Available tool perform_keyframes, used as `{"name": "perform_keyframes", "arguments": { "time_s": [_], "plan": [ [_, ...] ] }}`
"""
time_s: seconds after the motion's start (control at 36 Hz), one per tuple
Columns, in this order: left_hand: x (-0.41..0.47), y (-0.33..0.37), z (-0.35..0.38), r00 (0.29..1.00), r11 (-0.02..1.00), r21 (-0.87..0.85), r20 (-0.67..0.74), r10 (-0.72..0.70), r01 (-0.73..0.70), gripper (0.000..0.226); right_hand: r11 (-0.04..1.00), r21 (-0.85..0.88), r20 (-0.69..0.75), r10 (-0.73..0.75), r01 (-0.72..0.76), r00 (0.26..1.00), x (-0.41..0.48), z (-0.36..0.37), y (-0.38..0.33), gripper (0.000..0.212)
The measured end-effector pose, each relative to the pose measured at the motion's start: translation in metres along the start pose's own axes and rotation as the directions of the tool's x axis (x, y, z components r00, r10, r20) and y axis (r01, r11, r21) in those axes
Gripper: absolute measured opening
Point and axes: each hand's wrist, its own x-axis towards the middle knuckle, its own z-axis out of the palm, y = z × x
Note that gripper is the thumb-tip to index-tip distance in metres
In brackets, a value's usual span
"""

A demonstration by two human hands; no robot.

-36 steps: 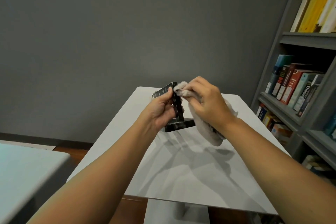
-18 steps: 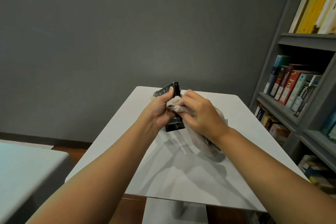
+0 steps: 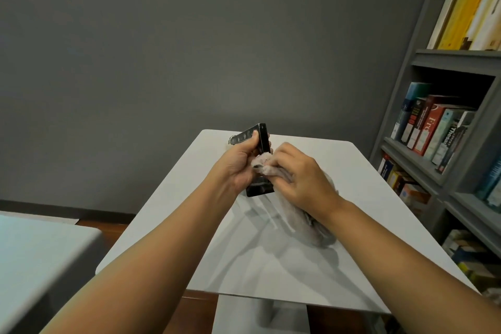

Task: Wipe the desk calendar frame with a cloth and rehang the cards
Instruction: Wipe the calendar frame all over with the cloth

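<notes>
While gripped: frame [image 3: 262,141] between left fingers [image 3: 253,135].

A white worktop [image 3: 352,238] stood before a plain grey wall [image 3: 189,35], a grey bookshelf [image 3: 444,171] packed with upright books [image 3: 431,127] lined the right, a second pale table [image 3: 32,247] sat left, over brown floor [image 3: 103,225].

Two bare forearms show from the elbows down. No sleeves, watch, bracelet or rings are visible on them. The left hand [image 3: 238,163] and right hand [image 3: 301,176] wear no gloves; nails look short.
</notes>
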Motion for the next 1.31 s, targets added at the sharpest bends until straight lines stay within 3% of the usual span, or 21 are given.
{"name": "perform_keyframes", "arguments": {
  "time_s": [0.11, 0.19, 0.28, 0.36, 0.53, 0.64, 0.75, 0.97, 1.19, 1.31],
  "plan": [
    [0.001, -0.004, -0.002, 1.000, 1.000, 0.000, -0.009, 0.025, -0.025, 0.030, 0.999, -0.028, 0.029, 0.029, -0.028, 0.999, -0.002, -0.004, 0.009, 0.005],
    [0.002, 0.000, -0.002, 0.999, 0.999, 0.014, -0.007, 0.042, -0.041, 0.027, 0.992, -0.079, -0.057, 0.096, -0.100, 0.994, -0.001, -0.011, 0.019, 0.010],
    [0.003, 0.002, 0.000, 0.998, 0.998, 0.008, -0.014, 0.061, -0.061, 0.028, 0.997, 0.006, -0.102, 0.081, -0.081, 0.992, -0.003, -0.013, 0.011, 0.005],
    [0.004, 0.000, 0.002, 0.998, 0.999, 0.012, -0.020, 0.054, -0.053, 0.027, 0.999, 0.042, -0.056, 0.030, -0.027, 0.998, -0.009, -0.003, 0.001, 0.005],
    [0.006, -0.006, -0.003, 0.999, 0.997, 0.060, -0.022, 0.050, -0.048, 0.026, 0.998, -0.046, 0.009, 0.044, -0.044, 0.999, -0.020, 0.000, 0.015, 0.005],
    [0.007, -0.004, -0.002, 0.998, 0.996, 0.073, -0.023, 0.054, -0.052, 0.027, 0.989, -0.065, -0.096, 0.127, -0.133, 0.987, -0.023, -0.011, 0.026, 0.007],
    [0.007, -0.003, 0.005, 0.999, 0.998, 0.043, -0.030, 0.043, -0.041, 0.027, 0.999, 0.021, -0.108, 0.028, -0.026, 0.994, -0.023, -0.004, 0.005, 0.007],
    [0.008, -0.009, 0.003, 1.000, 0.996, 0.087, -0.019, 0.022, -0.021, 0.028, 0.997, -0.037, -0.018, -0.075, 0.074, 0.997, -0.027, 0.003, 0.010, 0.012],
    [0.008, -0.013, 0.007, 0.999, 0.996, 0.085, -0.017, 0.041, -0.039, 0.028, 0.993, -0.071, -0.043, -0.098, 0.095, 0.994, -0.033, 0.001, 0.023, 0.015],
    [0.007, -0.009, 0.003, 0.998, 0.994, 0.091, -0.023, 0.056, -0.053, 0.029, 0.998, -0.060, -0.081, 0.009, -0.014, 0.997, -0.043, -0.004, 0.038, 0.017]
  ]
}}
